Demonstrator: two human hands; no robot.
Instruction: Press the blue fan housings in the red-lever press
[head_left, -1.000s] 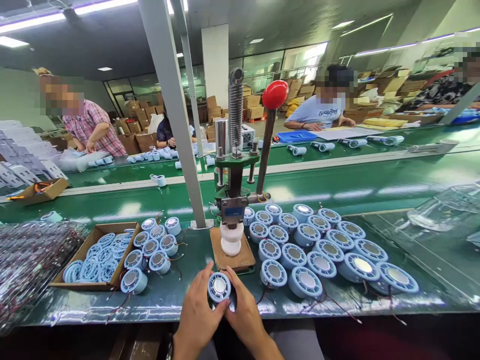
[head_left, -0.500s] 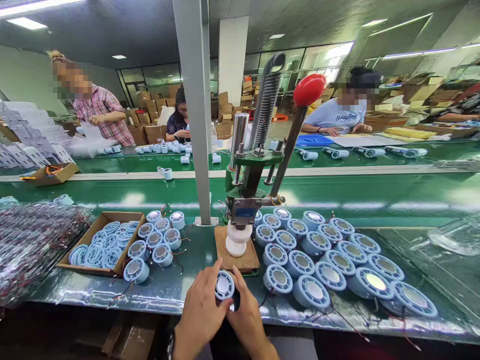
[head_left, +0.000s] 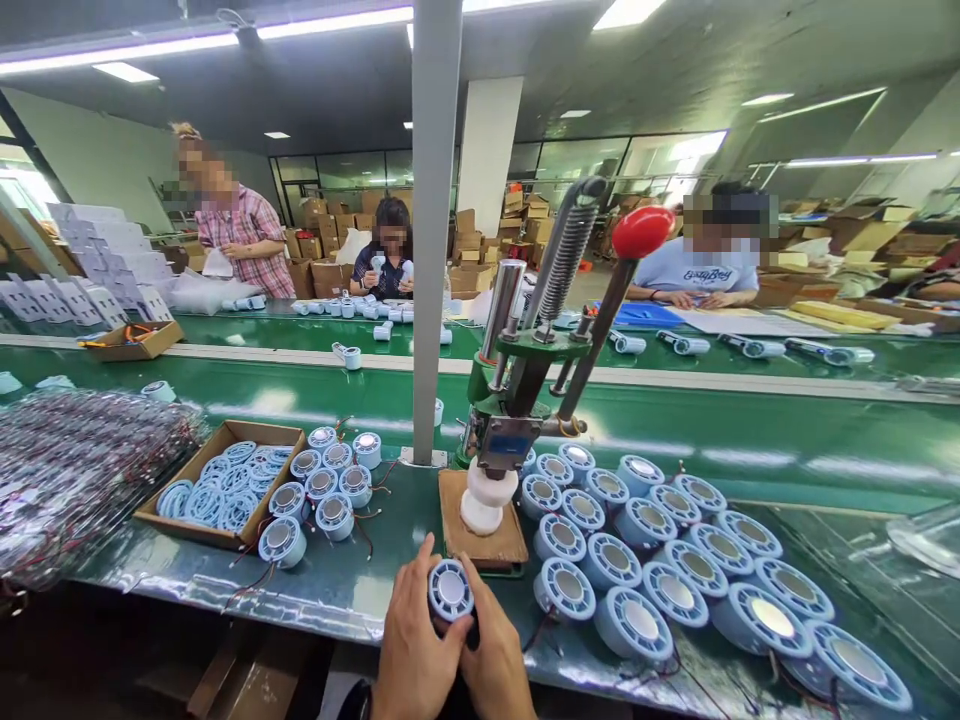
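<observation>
A round light-blue part with a silver disc in its middle is held at the table's front edge. My left hand wraps its left side, thumb across the front. On its right side, my right hand closes round it. Just beyond stands a hand press with a red knob; its white round pusher is over a brown board. Many similar blue parts lie right of the press, and several more lie to its left.
A cardboard box holds blue rings. Wired parts in clear plastic lie at far left. A grey post rises behind the press. Across the green belt, three people work near white-blue devices.
The view has shifted, so the scene sits lower and further right. Both hands still hold the blue part. Across the belt, the middle person's hands are now raised with white pieces.
</observation>
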